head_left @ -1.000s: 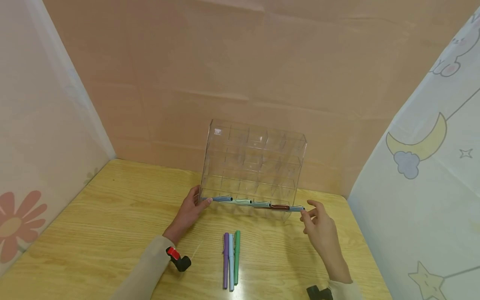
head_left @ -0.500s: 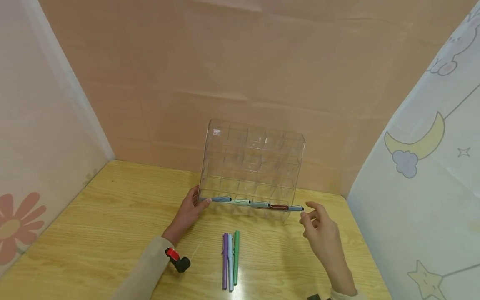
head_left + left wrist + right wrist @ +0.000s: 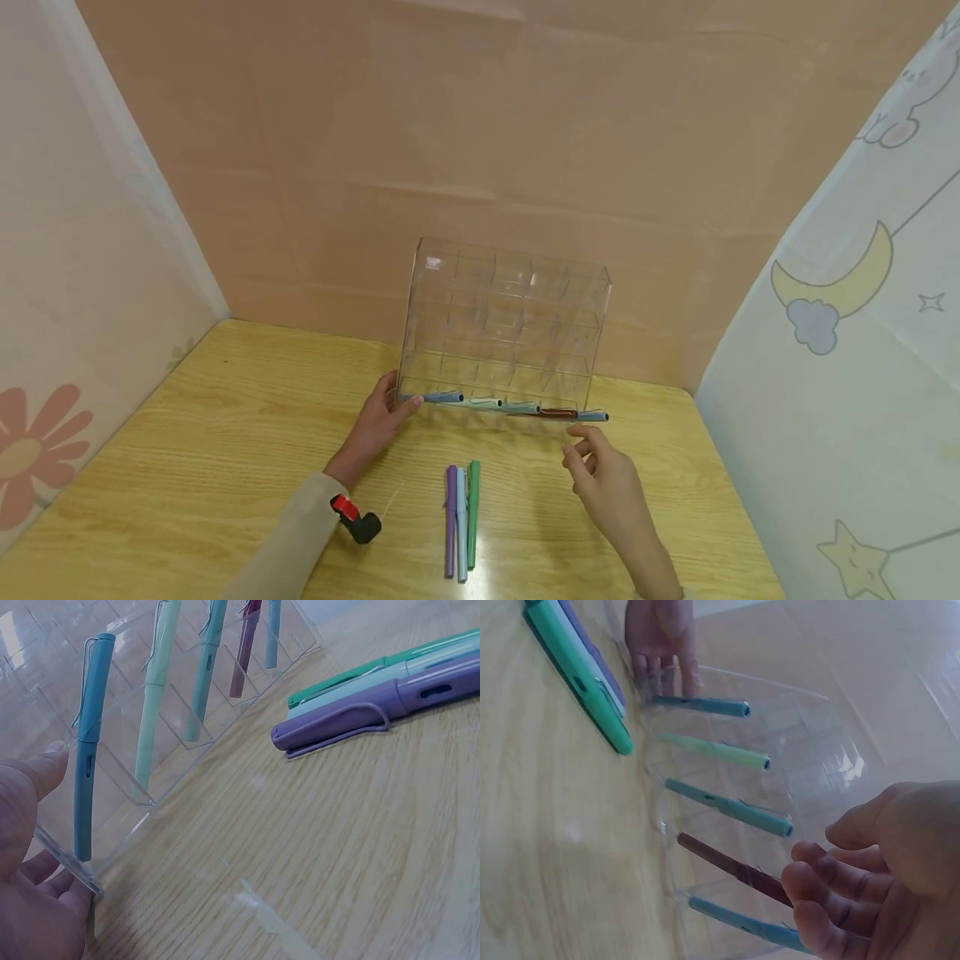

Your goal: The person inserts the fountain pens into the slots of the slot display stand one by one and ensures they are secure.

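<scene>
Right hand (image 3: pixel 609 492) moves away from the end pen (image 3: pixel 593 416), seemingly placed.
It is loosely bent, empty; left hand (image 3: pixel 377 425) grips the clear rack (image 3: pixel 504 321).

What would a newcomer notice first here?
Probably the clear rack, with five pens lined up in its front row and the left hand holding its left edge. Next, perhaps, the purple pen, light blue pen and green pen lying together on the table. The right hand hovers by the rack's right end, holding nothing.
</scene>
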Motion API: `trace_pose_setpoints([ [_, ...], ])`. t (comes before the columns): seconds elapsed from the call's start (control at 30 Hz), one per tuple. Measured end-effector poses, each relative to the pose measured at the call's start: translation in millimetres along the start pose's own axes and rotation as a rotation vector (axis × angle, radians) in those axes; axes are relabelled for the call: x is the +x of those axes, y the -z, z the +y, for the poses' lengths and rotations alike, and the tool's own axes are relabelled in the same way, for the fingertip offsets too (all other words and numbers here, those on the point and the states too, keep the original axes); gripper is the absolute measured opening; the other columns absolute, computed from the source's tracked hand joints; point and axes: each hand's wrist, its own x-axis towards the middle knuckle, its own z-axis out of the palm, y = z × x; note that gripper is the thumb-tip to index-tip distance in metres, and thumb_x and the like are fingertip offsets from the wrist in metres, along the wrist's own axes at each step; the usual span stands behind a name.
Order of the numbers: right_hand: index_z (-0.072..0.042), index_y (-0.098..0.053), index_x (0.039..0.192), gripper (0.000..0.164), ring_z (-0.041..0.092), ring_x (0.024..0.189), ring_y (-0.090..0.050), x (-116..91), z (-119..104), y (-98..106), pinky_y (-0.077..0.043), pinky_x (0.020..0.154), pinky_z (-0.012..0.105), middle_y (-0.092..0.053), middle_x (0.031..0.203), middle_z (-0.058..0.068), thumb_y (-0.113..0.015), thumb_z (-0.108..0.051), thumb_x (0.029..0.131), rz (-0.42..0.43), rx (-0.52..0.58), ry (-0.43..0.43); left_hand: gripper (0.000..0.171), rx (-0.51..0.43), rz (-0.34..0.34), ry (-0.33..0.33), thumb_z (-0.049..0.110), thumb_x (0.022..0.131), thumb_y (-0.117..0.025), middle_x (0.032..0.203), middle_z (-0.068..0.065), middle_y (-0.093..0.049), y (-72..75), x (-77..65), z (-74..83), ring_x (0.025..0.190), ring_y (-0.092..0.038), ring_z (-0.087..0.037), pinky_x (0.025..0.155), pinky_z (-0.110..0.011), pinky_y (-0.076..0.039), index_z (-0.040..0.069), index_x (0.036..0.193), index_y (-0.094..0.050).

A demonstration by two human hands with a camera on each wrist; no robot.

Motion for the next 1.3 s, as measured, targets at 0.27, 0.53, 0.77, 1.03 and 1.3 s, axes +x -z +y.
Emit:
trace_pose_setpoints([
  [0.27,-0.003,-0.069,0.126,0.023,0.0,0.049,-0.046,-1,-10,-28,-0.039,0.044,0.018,-0.071,0.085,0.0,-0.066,-0.014,0.106,-0.097,-0.008,-0.011,0.081,-0.012,-0.001,0.007,0.038,0.108,-0.064,0.177,-0.023,-0.023,-0.3,-0.1,0.1,0.164,-0.022,-0.049,0.132,-0.063,-0.026,0.011,0.169,-0.018],
  [0.53,-0.007,-0.071,0.121,0.02,0.0,0.05,-0.043,0,-13,-53,-0.039,0.046,0.02,-0.071,0.081,-0.008,-0.069,-0.017,0.105,-0.168,-0.031,0.034,0.083,-0.007,0.001,0.004,0.041,0.107,-0.065,0.177,-0.022,-0.023,0.6,-0.5,0.4,0.164,-0.023,-0.049,0.131,-0.062,-0.027,0.011,0.169,-0.019],
  [0.77,-0.007,-0.071,0.119,0.02,-0.004,0.052,-0.043,4,-10,-75,-0.04,0.048,0.019,-0.07,0.083,-0.007,-0.068,-0.02,0.105,-0.243,-0.062,0.12,0.082,-0.006,-0.008,0.0,0.04,0.108,-0.063,0.177,-0.023,-0.021,1.8,-1.2,1.1,0.164,-0.022,-0.049,0.132,-0.062,-0.025,0.01,0.169,-0.017],
  [1.03,-0.005,-0.068,0.127,0.03,-0.001,0.056,-0.051,12,-9,-93,-0.044,0.052,0.02,-0.067,0.081,-0.008,-0.064,-0.026,0.107,-0.347,-0.042,0.113,0.08,-0.027,-0.018,-0.025,0.04,0.108,-0.063,0.176,-0.022,-0.023,2.3,1.0,0.0,0.163,-0.024,-0.048,0.131,-0.063,-0.026,0.011,0.169,-0.019],
  [1.3,-0.004,-0.063,0.136,0.042,0.002,0.058,-0.052,16,-14,-98,-0.045,0.054,0.022,-0.065,0.079,-0.009,-0.063,-0.035,0.108,-0.389,-0.05,0.107,0.082,-0.026,-0.02,-0.021,0.041,0.107,-0.064,0.176,-0.021,-0.024,1.9,2.3,0.3,0.163,-0.025,-0.048,0.132,-0.063,-0.026,0.011,0.169,-0.02],
])
